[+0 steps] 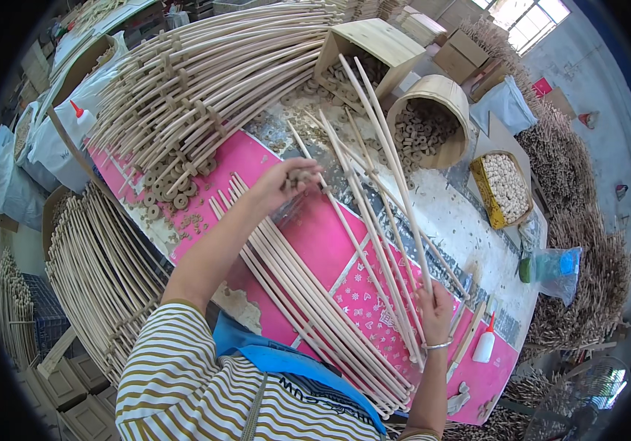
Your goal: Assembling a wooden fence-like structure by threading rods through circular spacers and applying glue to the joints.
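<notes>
My left hand (286, 184) is over the pink table cover, its fingers curled around several small wooden pieces (300, 177), apparently rings. Close by its fingertips stands out a thin wooden rod (339, 213) slanting across the table. At the right, my right hand (435, 312) grips a wooden rod (402, 192) near its lower end; a second rod runs close beside it, and I cannot tell whether it is held too. More loose rods (375, 253) lie between my hands. A row of pale rods (304, 290) rests along the near part of the table.
A large stack of rods with rings (183, 88) fills the far left. Wooden rings spill from a box (374, 40) and a round tub (444, 88) at the back. A yellow container (486, 192) holds pale pieces. A glue bottle (484, 344) stands right of my right hand.
</notes>
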`<state>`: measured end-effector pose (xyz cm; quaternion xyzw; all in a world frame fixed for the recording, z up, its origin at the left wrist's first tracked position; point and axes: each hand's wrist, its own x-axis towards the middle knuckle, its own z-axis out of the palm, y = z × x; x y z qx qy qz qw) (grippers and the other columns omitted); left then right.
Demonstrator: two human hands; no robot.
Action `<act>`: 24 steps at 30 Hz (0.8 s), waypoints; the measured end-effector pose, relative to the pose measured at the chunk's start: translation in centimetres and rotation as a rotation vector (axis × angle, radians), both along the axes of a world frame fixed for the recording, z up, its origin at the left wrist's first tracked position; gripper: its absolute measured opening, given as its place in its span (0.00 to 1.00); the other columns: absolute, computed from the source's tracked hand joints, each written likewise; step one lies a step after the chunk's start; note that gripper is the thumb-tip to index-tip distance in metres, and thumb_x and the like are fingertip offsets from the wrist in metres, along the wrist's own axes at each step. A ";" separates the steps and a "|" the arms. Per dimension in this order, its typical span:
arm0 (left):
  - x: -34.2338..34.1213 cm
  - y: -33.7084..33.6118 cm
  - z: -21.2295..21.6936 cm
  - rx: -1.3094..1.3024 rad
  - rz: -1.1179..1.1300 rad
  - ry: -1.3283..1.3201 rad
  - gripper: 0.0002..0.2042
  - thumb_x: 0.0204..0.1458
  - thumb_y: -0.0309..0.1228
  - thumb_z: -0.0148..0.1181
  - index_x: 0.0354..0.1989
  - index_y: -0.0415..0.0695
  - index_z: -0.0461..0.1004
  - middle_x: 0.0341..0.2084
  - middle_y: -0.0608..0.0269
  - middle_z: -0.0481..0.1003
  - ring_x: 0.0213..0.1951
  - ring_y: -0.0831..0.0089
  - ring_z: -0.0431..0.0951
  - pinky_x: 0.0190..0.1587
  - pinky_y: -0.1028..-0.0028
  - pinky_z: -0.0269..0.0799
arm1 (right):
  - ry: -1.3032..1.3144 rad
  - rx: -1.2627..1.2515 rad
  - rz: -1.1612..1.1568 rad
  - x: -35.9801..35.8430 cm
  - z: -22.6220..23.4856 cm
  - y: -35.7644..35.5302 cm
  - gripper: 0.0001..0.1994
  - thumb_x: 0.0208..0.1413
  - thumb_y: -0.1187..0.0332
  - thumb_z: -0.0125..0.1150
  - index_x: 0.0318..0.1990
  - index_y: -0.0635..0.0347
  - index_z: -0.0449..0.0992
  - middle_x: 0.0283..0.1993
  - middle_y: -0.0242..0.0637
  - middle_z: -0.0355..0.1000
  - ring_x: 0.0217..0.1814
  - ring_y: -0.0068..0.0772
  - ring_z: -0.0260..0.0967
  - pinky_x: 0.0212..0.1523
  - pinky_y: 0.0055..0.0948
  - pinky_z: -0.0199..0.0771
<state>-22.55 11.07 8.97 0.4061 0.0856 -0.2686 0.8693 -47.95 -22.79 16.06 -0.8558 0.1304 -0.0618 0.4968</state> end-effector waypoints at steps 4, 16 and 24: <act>1.4 2.8 -2.0 -0.372 0.169 0.114 0.19 0.59 0.26 0.52 0.56 0.27 0.66 0.51 0.44 0.73 0.49 0.55 0.80 0.48 0.73 0.84 | 0.147 0.082 0.062 -1.8 0.5 -0.6 0.12 0.64 0.72 0.56 0.53 0.63 0.76 0.29 0.24 0.70 0.25 0.10 0.60 0.26 0.15 0.60; 4.0 5.0 -3.8 -0.392 0.298 -0.058 0.22 0.65 0.30 0.46 0.64 0.33 0.61 0.65 0.42 0.62 0.62 0.48 0.68 0.61 0.57 0.74 | 0.368 0.414 0.202 -6.3 0.8 -0.3 0.13 0.67 0.70 0.52 0.55 0.64 0.69 0.26 0.31 0.72 0.18 0.13 0.59 0.19 0.14 0.57; 3.8 4.4 -3.2 -0.381 0.234 -0.152 0.25 0.64 0.30 0.48 0.69 0.38 0.56 0.65 0.47 0.64 0.61 0.52 0.70 0.61 0.61 0.73 | 0.409 0.388 0.202 -6.9 -0.2 0.3 0.13 0.66 0.70 0.53 0.55 0.64 0.69 0.25 0.30 0.71 0.18 0.14 0.60 0.19 0.14 0.58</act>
